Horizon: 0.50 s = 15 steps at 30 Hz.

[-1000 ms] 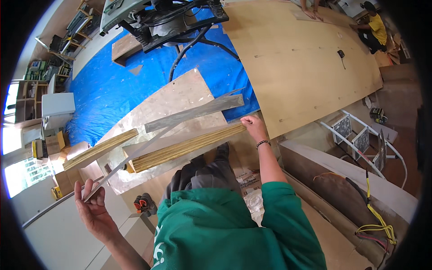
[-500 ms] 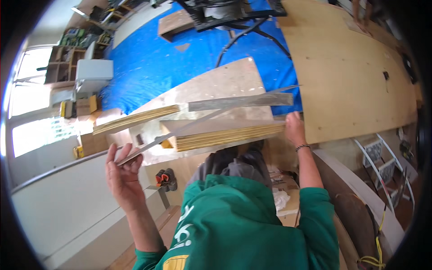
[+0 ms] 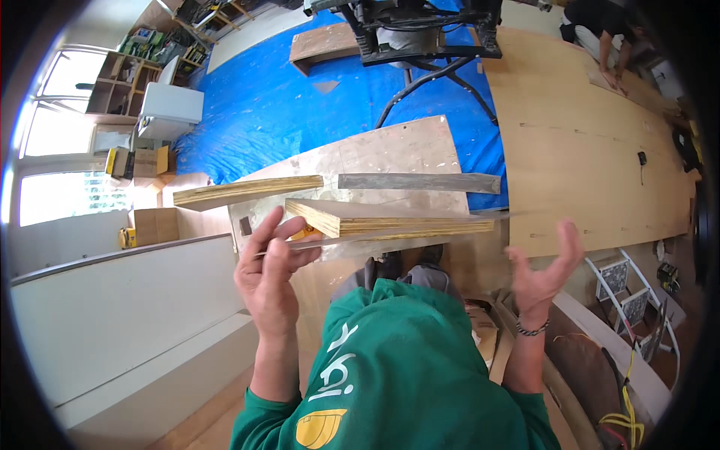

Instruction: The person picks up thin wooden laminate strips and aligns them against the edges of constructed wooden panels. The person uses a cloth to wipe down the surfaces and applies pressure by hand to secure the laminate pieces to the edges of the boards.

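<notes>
A long, thin grey strip [image 3: 319, 241] lies across the fingers of my left hand [image 3: 270, 281], its left end held between thumb and fingers. Toward the right the strip is blurred. My right hand [image 3: 546, 270] is open near its right end, fingers spread and holding nothing. Just beyond the strip is a thick plywood piece [image 3: 412, 225] with layered edges. Farther off are another plywood piece [image 3: 251, 190] at left and a flat grey bar [image 3: 420, 182] at right. These pieces are on a pale worn board [image 3: 397, 150].
Blue sheeting [image 3: 255, 105] covers the floor ahead, with a black folding-leg stand [image 3: 427, 82] and an open wooden box [image 3: 324, 46] on it. A large plywood sheet [image 3: 577, 172] lies at right, where another person's hands [image 3: 613, 79] work. A stepladder [image 3: 630, 300] is at lower right.
My right hand has let go of the strip and opened, moving right and nearer me. My left hand has shifted right, and the strip, earlier steeply slanted, now lies flatter across the view.
</notes>
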Each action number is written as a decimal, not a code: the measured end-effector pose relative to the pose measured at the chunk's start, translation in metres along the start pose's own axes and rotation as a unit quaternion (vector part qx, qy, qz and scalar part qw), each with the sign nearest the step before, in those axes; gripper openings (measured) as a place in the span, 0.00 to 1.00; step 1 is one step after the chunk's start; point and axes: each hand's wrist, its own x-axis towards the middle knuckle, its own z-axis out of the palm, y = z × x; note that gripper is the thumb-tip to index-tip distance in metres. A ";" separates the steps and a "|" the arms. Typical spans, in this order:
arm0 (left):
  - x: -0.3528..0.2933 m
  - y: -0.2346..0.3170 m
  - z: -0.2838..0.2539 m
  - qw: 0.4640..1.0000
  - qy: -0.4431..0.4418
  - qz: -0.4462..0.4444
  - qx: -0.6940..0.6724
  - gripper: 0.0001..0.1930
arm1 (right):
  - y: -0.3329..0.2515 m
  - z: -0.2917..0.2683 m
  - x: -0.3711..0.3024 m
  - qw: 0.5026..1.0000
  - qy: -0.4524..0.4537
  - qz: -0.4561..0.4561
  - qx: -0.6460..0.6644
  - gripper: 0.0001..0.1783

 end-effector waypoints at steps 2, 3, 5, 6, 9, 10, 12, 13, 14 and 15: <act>0.004 0.001 0.005 0.999 -0.016 -0.030 0.013 0.23 | -0.031 -0.001 0.003 0.995 -0.058 -0.075 -0.009 0.35; 0.005 0.002 0.005 0.998 -0.025 -0.044 0.021 0.23 | -0.041 0.002 0.003 0.991 -0.089 -0.097 -0.023 0.36; 0.009 0.005 0.003 0.996 -0.039 -0.076 0.013 0.23 | -0.046 0.006 -0.003 0.986 -0.117 -0.112 -0.038 0.37; 0.013 0.007 0.001 0.994 -0.047 -0.096 0.006 0.23 | -0.044 0.010 -0.009 0.987 -0.116 -0.107 -0.037 0.38; 0.021 0.003 -0.009 0.987 -0.082 -0.140 0.018 0.24 | -0.045 0.013 -0.019 0.986 -0.115 -0.117 -0.036 0.39; 0.025 -0.001 -0.015 0.983 -0.105 -0.151 0.025 0.25 | -0.046 0.013 -0.021 0.985 -0.114 -0.124 -0.038 0.40; 0.028 -0.008 -0.025 0.975 -0.152 -0.156 0.038 0.26 | -0.051 0.007 -0.018 0.978 -0.189 -0.086 -0.003 0.37; 0.027 -0.011 -0.031 0.972 -0.177 -0.150 0.043 0.26 | -0.052 0.005 -0.017 0.972 -0.225 -0.066 0.016 0.36; 0.026 -0.014 -0.036 0.968 -0.201 -0.143 0.049 0.27 | -0.051 0.004 -0.020 0.969 -0.239 -0.051 0.027 0.36; 0.026 -0.019 -0.043 0.969 -0.218 -0.108 0.049 0.27 | -0.051 0.004 -0.023 0.966 -0.253 -0.035 0.038 0.35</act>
